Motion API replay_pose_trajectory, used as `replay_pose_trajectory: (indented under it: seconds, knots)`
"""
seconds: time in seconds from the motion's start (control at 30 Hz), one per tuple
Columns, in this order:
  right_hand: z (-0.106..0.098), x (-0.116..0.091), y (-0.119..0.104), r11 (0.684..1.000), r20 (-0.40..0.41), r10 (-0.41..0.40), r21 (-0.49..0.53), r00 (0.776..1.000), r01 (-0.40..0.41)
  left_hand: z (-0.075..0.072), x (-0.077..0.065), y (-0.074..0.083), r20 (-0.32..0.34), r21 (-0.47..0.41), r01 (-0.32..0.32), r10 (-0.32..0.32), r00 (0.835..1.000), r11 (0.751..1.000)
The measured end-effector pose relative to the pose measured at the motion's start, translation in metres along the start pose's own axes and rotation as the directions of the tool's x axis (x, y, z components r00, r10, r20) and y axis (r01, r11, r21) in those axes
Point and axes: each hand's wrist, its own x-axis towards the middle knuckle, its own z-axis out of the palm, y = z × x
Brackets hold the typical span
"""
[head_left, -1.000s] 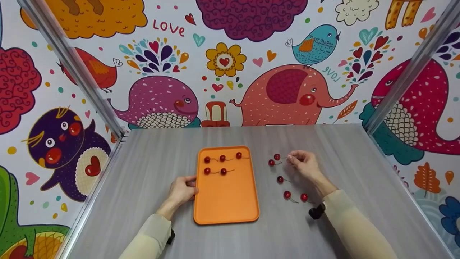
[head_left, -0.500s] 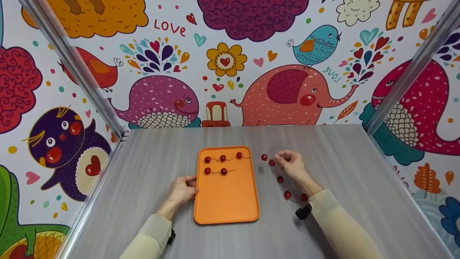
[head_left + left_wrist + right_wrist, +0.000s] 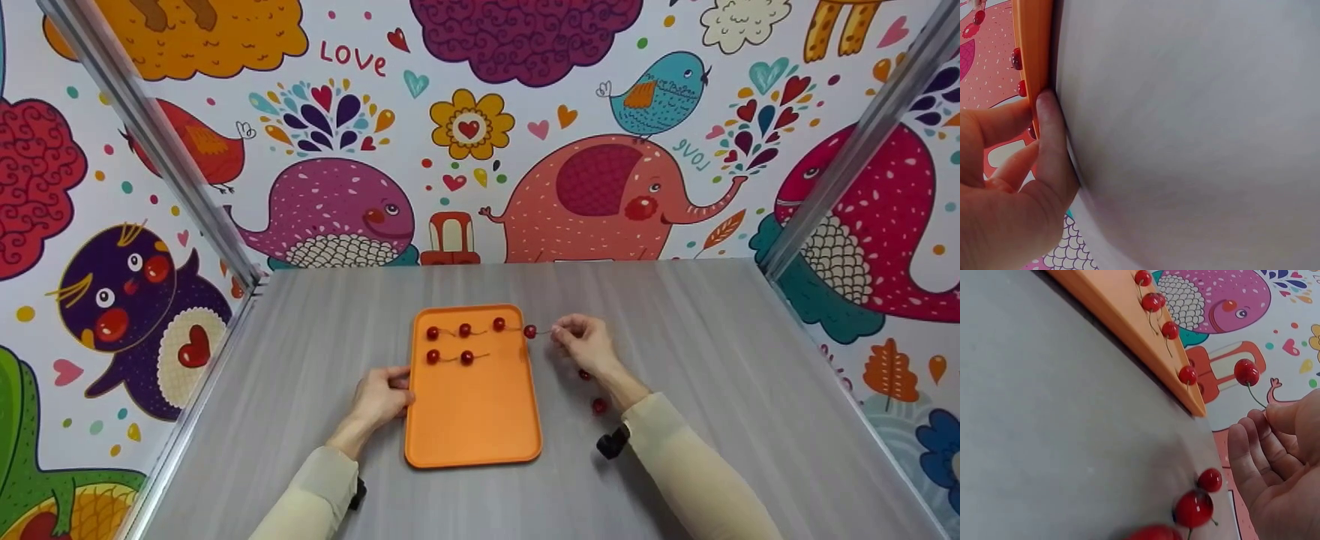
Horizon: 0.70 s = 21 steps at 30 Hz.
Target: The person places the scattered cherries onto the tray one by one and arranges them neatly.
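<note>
My right hand (image 3: 587, 345) pinches a red cherry by its thin stem; the cherry (image 3: 530, 331) hangs in the air over the tray's right rim. In the right wrist view the same cherry (image 3: 1247, 372) shows clear of the table, its stem between thumb and fingertips. My left hand (image 3: 381, 396) holds the left edge of the orange tray (image 3: 472, 420), thumb and fingers at its rim. On the tray, a back row has three cherries (image 3: 465, 330), and two more cherries (image 3: 450, 358) lie in front of them, stems pointing right.
Loose cherries (image 3: 599, 406) lie on the grey table (image 3: 300, 337) right of the tray, partly hidden by my right arm. The right wrist view shows some of these cherries (image 3: 1193, 509) close up. A patterned wall (image 3: 465, 187) stands behind the table.
My right hand has carried the cherry leftward from the loose cherries to the tray's right rim. The left hand and the tray have stayed in place.
</note>
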Motion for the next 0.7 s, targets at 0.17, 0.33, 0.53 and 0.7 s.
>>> replay_pose_trajectory:
  seconds: [0.17,0.33,0.53,0.7]
  knots:
    - [0.013,-0.001,-0.001,1.000,-0.001,-0.010,0.004,1.000,0.010,0.001,0.000,0.000,-0.005,0.011,0.000,0.000,1.000,1.000]
    - [0.024,-0.003,0.000,1.000,-0.003,-0.005,-0.025,1.000,0.005,0.000,-0.001,-0.001,-0.008,0.013,0.000,0.000,1.000,1.000]
    - [0.035,-0.005,0.001,0.996,0.013,-0.022,-0.081,1.000,0.023,0.000,-0.001,-0.001,-0.005,0.018,-0.002,0.003,1.000,1.000]
    - [0.044,-0.005,0.001,0.991,0.006,-0.030,-0.130,1.000,0.031,0.000,0.000,0.001,0.000,0.011,-0.011,0.011,1.000,1.000]
